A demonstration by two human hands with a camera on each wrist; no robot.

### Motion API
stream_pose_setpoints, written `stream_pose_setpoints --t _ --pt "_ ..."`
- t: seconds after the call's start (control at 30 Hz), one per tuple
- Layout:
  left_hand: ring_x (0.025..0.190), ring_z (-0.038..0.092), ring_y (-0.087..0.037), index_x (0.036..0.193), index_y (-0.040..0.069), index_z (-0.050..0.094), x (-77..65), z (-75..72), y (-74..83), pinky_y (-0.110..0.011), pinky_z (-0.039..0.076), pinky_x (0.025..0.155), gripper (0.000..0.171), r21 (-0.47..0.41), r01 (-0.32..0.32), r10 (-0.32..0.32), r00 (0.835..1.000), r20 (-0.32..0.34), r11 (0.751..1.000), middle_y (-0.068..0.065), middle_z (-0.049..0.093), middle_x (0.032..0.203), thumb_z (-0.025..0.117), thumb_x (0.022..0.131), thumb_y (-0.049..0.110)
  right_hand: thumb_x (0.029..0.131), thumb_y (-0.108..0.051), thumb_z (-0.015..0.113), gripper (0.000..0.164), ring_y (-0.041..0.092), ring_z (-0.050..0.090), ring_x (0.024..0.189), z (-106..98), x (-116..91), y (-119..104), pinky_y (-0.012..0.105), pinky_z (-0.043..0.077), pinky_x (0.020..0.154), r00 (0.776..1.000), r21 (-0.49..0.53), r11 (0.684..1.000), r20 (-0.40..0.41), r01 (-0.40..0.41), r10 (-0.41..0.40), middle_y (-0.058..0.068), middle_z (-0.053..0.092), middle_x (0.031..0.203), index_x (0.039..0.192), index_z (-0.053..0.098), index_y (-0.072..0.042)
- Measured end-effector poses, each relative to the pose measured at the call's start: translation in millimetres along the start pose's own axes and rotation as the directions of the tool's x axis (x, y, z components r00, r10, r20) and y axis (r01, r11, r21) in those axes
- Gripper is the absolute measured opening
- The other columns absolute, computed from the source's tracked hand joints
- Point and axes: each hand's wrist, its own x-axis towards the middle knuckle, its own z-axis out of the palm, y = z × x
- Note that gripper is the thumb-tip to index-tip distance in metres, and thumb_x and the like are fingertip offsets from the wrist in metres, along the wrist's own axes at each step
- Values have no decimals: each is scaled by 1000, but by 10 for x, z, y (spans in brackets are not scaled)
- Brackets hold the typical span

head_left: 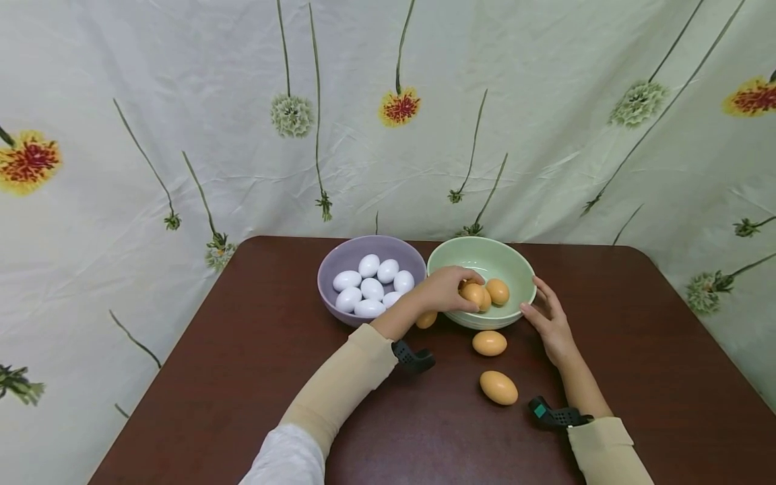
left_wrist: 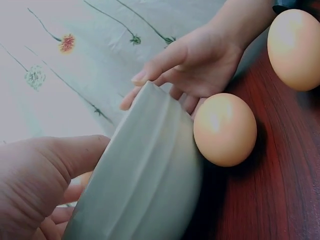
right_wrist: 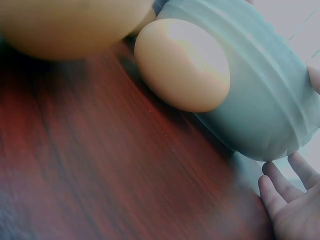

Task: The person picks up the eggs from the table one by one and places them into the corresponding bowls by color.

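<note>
My left hand reaches over the near rim of the pale green bowl. Its thumb and fingers hold a brown egg low inside. Beside that lie other brown eggs, one of them at the right. In the left wrist view the thumb crosses the rim and the bowl's wall hides most of the fingers. My right hand is at the bowl's right side, fingers spread and fairly straight, fingertips touching the outer wall near the rim. The right wrist view shows these fingertips against the ribbed wall.
A purple bowl of several white eggs stands left of the green one. On the dark red-brown table lie brown eggs: one near the bowl, one closer to me, one partly under my left wrist. A flowered cloth hangs behind.
</note>
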Motion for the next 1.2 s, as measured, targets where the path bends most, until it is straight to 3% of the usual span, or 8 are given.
stream_pose_setpoints --t 0.33,0.57,0.87,1.1,1.2 --pt "100 58 -13 117 10 66 116 50 -2 -20 42 85 41 49 33 -35 998 46 998 -3 66 116 81 79 20 100 -11 54 65 16 42 120 22 0 -23 13 40 90 1000 -20 1000 1 -21 21 23 19 156 156 20 -13" --pt "92 56 -11 114 12 67 216 88 22 -20 42 80 38 150 35 -47 996 79 988 0 67 112 79 79 21 100 -11 53 64 14 42 120 14 -9 -27 13 39 90 1000 -20 999 -5 -27 27 22 21 154 156 21 -15" --pt "89 54 -10 111 13 68 297 120 52 -20 42 80 35 187 60 -80 991 103 980 2 67 109 79 79 21 100 -11 54 64 14 42 120 2 -12 -31 13 39 91 1000 -9 1000 -5 -11 11 24 20 154 156 23 -15" --pt "90 53 -11 112 15 67 357 166 38 -20 41 79 35 230 95 -126 984 123 968 2 66 109 79 80 22 100 -12 54 63 23 41 124 7 -15 -32 12 40 90 1000 -4 1000 -5 -2 2 26 21 153 155 23 -13" --pt "88 52 -11 111 15 67 363 176 38 -20 40 77 35 230 111 -141 983 118 967 2 66 105 80 79 21 100 -11 54 62 17 44 121 13 -18 -38 13 40 90 1000 -1 1000 -8 -4 4 26 21 152 155 26 -16"
